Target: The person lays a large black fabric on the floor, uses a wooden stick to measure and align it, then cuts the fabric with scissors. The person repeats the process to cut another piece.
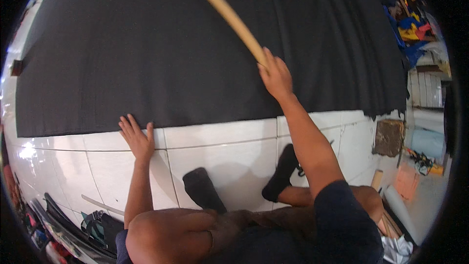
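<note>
The black cloth [122,58] lies spread over the white tiled floor [234,154], rippled at right, its far edge cut off. The right hand [277,77] is clamped on a tan stick [225,12], far end out of view; well apart, the left hand [138,140] lies splayed across the cloth's near edge

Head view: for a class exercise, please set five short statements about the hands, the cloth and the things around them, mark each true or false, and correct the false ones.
1. The right hand grips a tan stick. True.
2. The black cloth lies over part of the white tiles. True.
3. The left hand is closed in a fist. False: it is spread open at the cloth's near edge.
4. Both feet rest on the black cloth. False: they are on the white tiles.
5. A brown block lies to the person's right. True.
</note>
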Motion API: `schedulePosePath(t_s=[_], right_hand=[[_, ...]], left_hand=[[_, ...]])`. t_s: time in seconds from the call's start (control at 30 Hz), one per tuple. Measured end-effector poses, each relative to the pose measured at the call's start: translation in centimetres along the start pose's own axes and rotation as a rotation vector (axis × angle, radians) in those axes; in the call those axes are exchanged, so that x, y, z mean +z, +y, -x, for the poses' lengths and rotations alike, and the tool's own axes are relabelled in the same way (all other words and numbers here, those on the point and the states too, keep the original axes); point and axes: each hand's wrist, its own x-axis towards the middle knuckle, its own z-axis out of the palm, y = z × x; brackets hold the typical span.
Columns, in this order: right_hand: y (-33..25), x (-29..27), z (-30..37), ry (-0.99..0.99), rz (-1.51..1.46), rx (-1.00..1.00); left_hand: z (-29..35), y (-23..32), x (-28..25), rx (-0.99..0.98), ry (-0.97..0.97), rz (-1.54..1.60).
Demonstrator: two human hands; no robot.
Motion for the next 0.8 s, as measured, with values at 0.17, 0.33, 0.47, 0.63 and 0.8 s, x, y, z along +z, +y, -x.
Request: schedulePosePath(t_s=[0.17,0.33,0.47,0.63,0.8], right_hand=[[-1.1,3.2,-0.6,-0.174,0.119,-0.214],[-3.2,2.0,4.5,-0.353,-0.021,-0.251],[-5.6,0.5,10.0,-0.45,-0.074,-0.316],[-9.5,0.5,14.0,-0.601,-0.22,-0.41],[-16.5,2.6,17.3,-0.5,-0.349,-0.469]], left_hand=[[-0.3,0.2,-0.3,0.003,-0.006,-0.016],[-0.2,-0.1,-0.2,-0.013,0.012,0.015],[0.6,-2.5,-0.3,-0.109,0.276,0.495],[4.2,-4.5,-1.2,-0.553,0.278,0.561],[7.0,-4.8,-2.6,-0.727,0.318,0.453]])
